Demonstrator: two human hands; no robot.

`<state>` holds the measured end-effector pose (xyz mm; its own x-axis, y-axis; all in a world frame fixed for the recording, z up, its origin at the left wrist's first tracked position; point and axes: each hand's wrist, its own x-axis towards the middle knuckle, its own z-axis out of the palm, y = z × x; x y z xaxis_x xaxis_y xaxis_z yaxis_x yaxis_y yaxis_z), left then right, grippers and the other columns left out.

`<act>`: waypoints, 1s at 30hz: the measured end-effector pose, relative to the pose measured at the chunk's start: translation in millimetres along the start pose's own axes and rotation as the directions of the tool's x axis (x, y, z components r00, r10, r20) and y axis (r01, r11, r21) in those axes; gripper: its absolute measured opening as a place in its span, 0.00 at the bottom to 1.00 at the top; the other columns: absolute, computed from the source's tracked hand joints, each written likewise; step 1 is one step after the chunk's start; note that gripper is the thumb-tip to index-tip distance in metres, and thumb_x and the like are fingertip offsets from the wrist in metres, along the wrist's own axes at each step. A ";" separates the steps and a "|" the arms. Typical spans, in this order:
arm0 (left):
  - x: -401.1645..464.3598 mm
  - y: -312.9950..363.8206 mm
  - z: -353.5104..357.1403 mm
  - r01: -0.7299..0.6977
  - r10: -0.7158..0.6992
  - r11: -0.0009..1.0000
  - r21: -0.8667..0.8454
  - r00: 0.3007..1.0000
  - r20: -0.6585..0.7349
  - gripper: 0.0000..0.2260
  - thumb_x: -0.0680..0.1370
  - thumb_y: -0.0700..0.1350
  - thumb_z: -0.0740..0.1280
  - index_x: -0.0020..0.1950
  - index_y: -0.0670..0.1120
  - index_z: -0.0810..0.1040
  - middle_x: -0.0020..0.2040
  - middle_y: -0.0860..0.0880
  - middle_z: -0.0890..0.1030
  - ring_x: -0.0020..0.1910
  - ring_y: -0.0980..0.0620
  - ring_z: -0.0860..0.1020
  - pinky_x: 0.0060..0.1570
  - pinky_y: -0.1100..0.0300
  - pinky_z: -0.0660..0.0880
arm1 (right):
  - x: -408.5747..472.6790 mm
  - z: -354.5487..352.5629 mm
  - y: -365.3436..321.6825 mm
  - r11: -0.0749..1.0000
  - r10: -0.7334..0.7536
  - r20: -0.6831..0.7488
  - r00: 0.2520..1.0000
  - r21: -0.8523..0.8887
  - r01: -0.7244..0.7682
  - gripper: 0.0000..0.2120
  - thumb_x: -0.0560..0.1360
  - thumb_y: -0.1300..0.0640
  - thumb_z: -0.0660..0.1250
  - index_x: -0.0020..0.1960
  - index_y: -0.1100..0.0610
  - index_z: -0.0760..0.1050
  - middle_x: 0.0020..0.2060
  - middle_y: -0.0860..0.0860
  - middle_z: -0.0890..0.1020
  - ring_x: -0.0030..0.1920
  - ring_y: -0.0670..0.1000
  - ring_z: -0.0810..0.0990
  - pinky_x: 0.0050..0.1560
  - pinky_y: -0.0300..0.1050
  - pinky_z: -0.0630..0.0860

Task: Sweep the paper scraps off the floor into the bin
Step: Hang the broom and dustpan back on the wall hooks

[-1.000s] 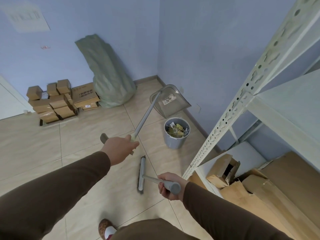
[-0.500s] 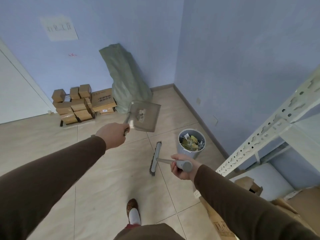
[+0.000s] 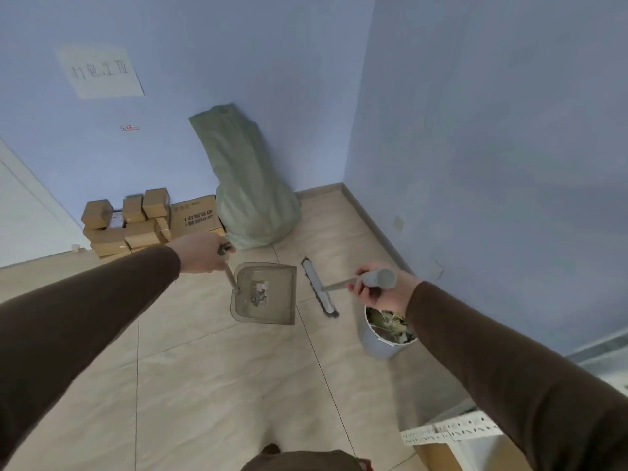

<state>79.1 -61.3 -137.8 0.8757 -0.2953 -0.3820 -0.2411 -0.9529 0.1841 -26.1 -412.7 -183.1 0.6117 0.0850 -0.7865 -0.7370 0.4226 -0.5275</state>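
Grey: 1 dustpan (image 3: 268,295), 1 broom (image 3: 319,288), 1 bin (image 3: 382,341), maybe full.

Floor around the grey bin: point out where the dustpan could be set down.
Bare tan tiled floor lies open between the translucent grey dustpan and the camera. The corner is crowded: the green woven sack, stacked cardboard boxes and the grey plastic bin.

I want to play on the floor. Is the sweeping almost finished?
Nearly. The bin already holds paper scraps, and the floor in view shows none. The left hand holds the dustpan, which looks emptied apart from its label; the right hand holds the broom. Only unseen floor might be left.
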 end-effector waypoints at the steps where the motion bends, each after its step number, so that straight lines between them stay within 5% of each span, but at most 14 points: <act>1: 12.1 -0.8 -10.3 -0.017 0.016 1.000 0.021 1.000 0.011 0.13 0.77 0.46 0.70 0.61 0.49 0.80 0.44 0.51 0.83 0.43 0.52 0.82 0.50 0.56 0.80 | 2.3 4.8 -18.5 0.999 -0.032 0.013 0.999 0.005 0.032 0.05 0.79 0.62 0.60 0.45 0.62 0.69 0.37 0.59 0.74 0.22 0.48 0.75 0.18 0.35 0.72; 4: 49.1 6.7 -40.5 -0.087 0.085 0.991 0.105 0.996 0.028 0.08 0.76 0.48 0.71 0.54 0.49 0.80 0.42 0.51 0.84 0.41 0.54 0.82 0.47 0.57 0.80 | 4.3 13.0 -78.6 0.988 -0.124 0.117 0.985 -0.081 0.134 0.06 0.78 0.61 0.60 0.42 0.57 0.67 0.40 0.61 0.75 0.26 0.50 0.76 0.22 0.36 0.74; 7: 94.0 22.5 -73.2 -0.142 0.142 0.983 0.116 0.990 0.011 0.10 0.74 0.51 0.72 0.54 0.51 0.80 0.45 0.53 0.84 0.41 0.55 0.83 0.50 0.53 0.82 | 4.9 17.1 -148.0 0.955 -0.215 0.150 0.965 -0.176 0.240 0.04 0.78 0.57 0.62 0.50 0.55 0.67 0.44 0.61 0.74 0.32 0.55 0.80 0.27 0.39 0.78; 13: 189.9 71.3 -156.6 -0.230 0.228 0.967 0.114 0.973 0.030 0.10 0.73 0.52 0.74 0.51 0.50 0.81 0.36 0.52 0.86 0.38 0.54 0.84 0.43 0.59 0.77 | 3.2 0.3 -298.1 0.921 -0.322 0.092 0.942 -0.199 0.335 0.31 0.78 0.37 0.61 0.70 0.58 0.73 0.64 0.66 0.77 0.52 0.64 0.83 0.46 0.48 0.83; 16: 241.7 108.3 -208.3 -0.290 0.297 0.949 0.123 0.954 -0.043 0.11 0.71 0.52 0.76 0.48 0.49 0.82 0.40 0.52 0.86 0.39 0.54 0.83 0.45 0.58 0.79 | -3.6 -15.2 -371.3 0.844 -0.407 0.123 0.905 -0.329 0.424 0.40 0.74 0.26 0.55 0.68 0.57 0.75 0.59 0.70 0.80 0.59 0.66 0.82 0.56 0.54 0.82; 19: 283.5 152.9 -262.1 -0.348 0.364 0.925 0.150 0.926 -0.100 0.12 0.68 0.52 0.76 0.43 0.47 0.80 0.39 0.51 0.83 0.36 0.55 0.79 0.36 0.61 0.73 | -10.7 -28.5 -440.3 0.735 -0.507 0.147 0.849 -0.442 0.515 0.46 0.69 0.20 0.47 0.67 0.54 0.75 0.57 0.69 0.81 0.59 0.66 0.82 0.62 0.58 0.77; 23: 336.1 210.1 -322.6 -0.424 0.441 0.894 0.144 0.890 -0.114 0.13 0.67 0.51 0.78 0.41 0.47 0.76 0.40 0.51 0.82 0.33 0.55 0.78 0.34 0.61 0.73 | -14.5 -44.8 -535.3 0.584 -0.653 0.148 0.743 -0.526 0.618 0.46 0.68 0.20 0.46 0.67 0.53 0.73 0.54 0.66 0.83 0.56 0.64 0.84 0.59 0.58 0.78; 27: 387.6 254.4 -372.8 -0.488 0.508 0.859 0.156 0.851 -0.133 0.13 0.66 0.51 0.78 0.39 0.49 0.75 0.39 0.51 0.83 0.34 0.55 0.79 0.35 0.60 0.73 | -3.7 -55.7 -608.7 0.420 -0.840 -0.014 0.543 -0.651 0.633 0.33 0.73 0.33 0.67 0.65 0.58 0.74 0.43 0.61 0.87 0.45 0.59 0.87 0.47 0.50 0.83; 30: 429.7 278.4 -407.2 -0.533 0.549 0.833 0.148 0.829 -0.108 0.12 0.66 0.51 0.79 0.37 0.52 0.76 0.39 0.51 0.83 0.33 0.56 0.79 0.36 0.61 0.71 | 13.5 -67.7 -654.3 0.352 -0.910 -0.104 0.401 -0.705 0.616 0.23 0.74 0.40 0.70 0.58 0.57 0.77 0.35 0.59 0.87 0.36 0.58 0.87 0.34 0.42 0.80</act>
<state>558.6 -425.3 118.0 0.6387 -0.7604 -0.1177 -0.7292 -0.6470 0.2226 444.9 -749.1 129.8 0.8860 -0.4447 0.1310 -0.0856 -0.4345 -0.8966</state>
